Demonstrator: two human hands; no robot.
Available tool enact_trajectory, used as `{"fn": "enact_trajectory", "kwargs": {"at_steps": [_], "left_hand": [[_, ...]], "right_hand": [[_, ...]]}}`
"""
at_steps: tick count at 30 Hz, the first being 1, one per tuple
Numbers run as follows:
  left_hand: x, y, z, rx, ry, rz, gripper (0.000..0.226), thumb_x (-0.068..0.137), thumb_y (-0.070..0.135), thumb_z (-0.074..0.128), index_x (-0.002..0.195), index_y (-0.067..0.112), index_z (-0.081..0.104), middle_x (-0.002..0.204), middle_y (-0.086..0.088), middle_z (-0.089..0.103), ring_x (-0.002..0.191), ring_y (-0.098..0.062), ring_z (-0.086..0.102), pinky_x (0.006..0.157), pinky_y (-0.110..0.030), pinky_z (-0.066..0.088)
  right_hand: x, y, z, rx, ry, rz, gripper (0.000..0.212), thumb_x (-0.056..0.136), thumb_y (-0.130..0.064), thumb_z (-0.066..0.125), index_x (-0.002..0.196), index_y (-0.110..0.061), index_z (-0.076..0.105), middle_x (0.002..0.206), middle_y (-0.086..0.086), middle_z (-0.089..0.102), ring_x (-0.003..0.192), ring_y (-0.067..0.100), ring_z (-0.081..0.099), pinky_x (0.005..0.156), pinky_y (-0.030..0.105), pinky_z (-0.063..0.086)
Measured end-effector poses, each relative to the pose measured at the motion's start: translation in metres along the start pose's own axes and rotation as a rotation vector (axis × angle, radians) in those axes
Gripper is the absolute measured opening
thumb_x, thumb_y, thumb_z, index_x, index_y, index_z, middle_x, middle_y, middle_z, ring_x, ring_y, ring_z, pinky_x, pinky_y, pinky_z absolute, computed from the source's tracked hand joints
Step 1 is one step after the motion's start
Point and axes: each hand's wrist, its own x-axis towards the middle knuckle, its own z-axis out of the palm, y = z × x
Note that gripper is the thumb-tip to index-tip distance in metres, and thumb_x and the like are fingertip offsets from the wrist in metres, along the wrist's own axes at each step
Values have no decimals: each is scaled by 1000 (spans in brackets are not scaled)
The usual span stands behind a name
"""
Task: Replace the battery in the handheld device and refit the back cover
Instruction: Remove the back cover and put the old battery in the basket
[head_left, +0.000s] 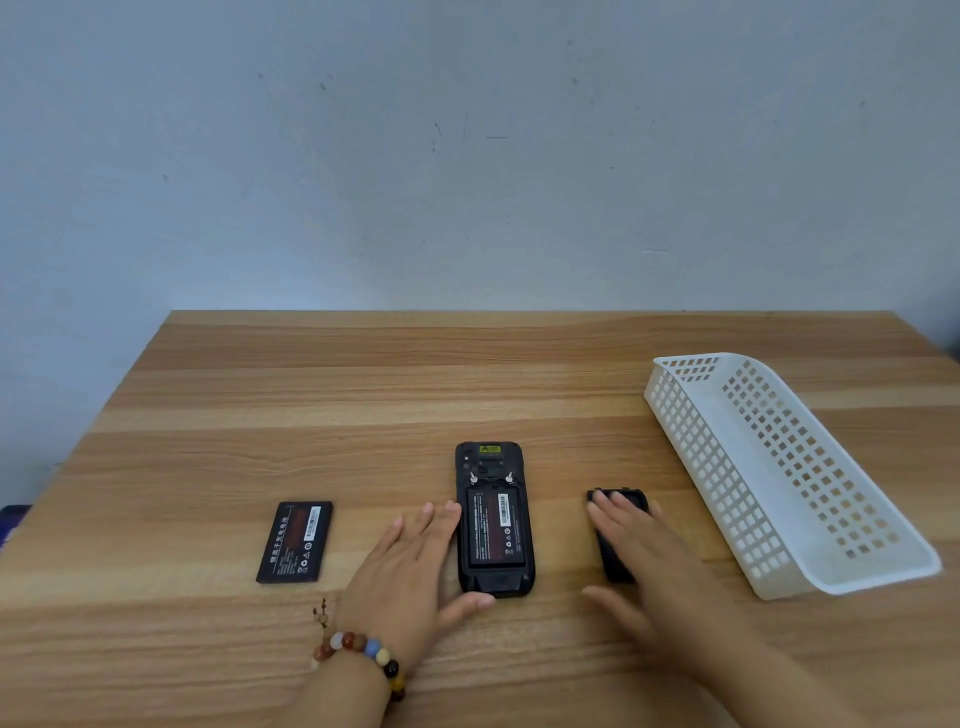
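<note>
The black handheld device (493, 577) lies face down at the table's middle with its back open and a black battery (494, 530) seated in the bay. A second black battery (296, 541) lies flat to the left. My left hand (410, 566) rests against the device's left side, thumb at its lower edge, fingers spread. My right hand (644, 556) lies flat over the black back cover (618, 564), which it mostly hides; whether the fingers grip the cover I cannot tell.
A white perforated plastic basket (779, 566) stands at the right, running front to back. The wooden table (363, 405) ends at a pale wall behind. A bead bracelet is on my left wrist.
</note>
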Motion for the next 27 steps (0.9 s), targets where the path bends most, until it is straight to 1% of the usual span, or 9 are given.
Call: {"fn": "enact_trajectory", "kwargs": {"at_steps": [3, 6, 9, 11, 13, 17, 20, 21, 27], "left_hand": [[0, 2, 0, 9, 15, 5, 122, 40, 91, -18, 142, 26, -7, 146, 14, 0, 124, 5, -12, 105, -19, -14], [0, 1, 0, 31, 30, 0, 118, 46, 90, -14, 143, 24, -3, 139, 18, 0, 125, 4, -6, 107, -20, -12], [0, 0, -1, 65, -80, -62, 98, 71, 83, 3, 134, 17, 37, 132, 5, 50, 122, -4, 41, 106, -23, 11], [1, -1, 2, 57, -129, -61, 89, 76, 79, 8, 126, 17, 48, 117, 5, 64, 109, -7, 57, 100, -26, 20], [2, -2, 2, 47, -147, -51, 88, 76, 79, 10, 125, 17, 49, 116, 5, 64, 108, -7, 57, 99, -26, 21], [2, -2, 2, 75, -112, -71, 91, 75, 81, 8, 129, 18, 45, 122, 6, 60, 114, -6, 53, 102, -26, 20], [4, -2, 3, 79, 8, -13, 106, 63, 87, -2, 141, 20, 21, 142, 10, 27, 129, -1, 24, 113, -25, 5], [5, -2, 3, 109, 41, -7, 106, 62, 87, -2, 142, 20, 20, 142, 10, 25, 129, 0, 23, 112, -25, 7], [4, -5, 4, 43, -87, -33, 90, 74, 81, 8, 128, 18, 44, 122, 6, 61, 113, -7, 54, 99, -24, 24]], "right_hand": [[20, -21, -4, -153, -137, -43, 113, 64, -84, 31, 144, -17, -13, 154, -5, 0, 145, 14, 10, 111, 27, -14], [34, -28, -4, -106, -305, -35, 122, 61, -81, 41, 132, -15, -33, 143, -7, -34, 136, 9, -30, 111, 29, -27], [43, -29, -4, -146, -402, -20, 130, 58, -86, 44, 137, -13, -30, 144, -6, -35, 130, 5, -31, 113, 36, -20], [45, -29, -2, -159, -443, -8, 139, 40, -92, 28, 142, -14, -25, 151, -2, -31, 128, 4, -30, 113, 38, -21], [45, -29, -2, -162, -470, 6, 140, 31, -89, 15, 142, -15, -25, 154, -1, -28, 127, 4, -29, 113, 40, -21], [46, -30, -4, -161, -505, 2, 141, 27, -89, 12, 141, -15, -26, 155, 0, -25, 134, 5, -25, 111, 39, -23], [52, -34, -18, -147, -533, 11, 131, 52, -91, 32, 147, -15, -15, 158, 0, -17, 144, 10, -14, 114, 42, -21], [55, -37, -24, -115, -513, 20, 126, 60, -86, 43, 148, -16, -12, 159, -1, -12, 145, 10, -10, 116, 43, -18], [79, -58, -33, -84, -363, -95, 111, 64, -79, 53, 149, -24, 6, 157, -3, 11, 145, 11, 4, 116, 44, -17]]}}
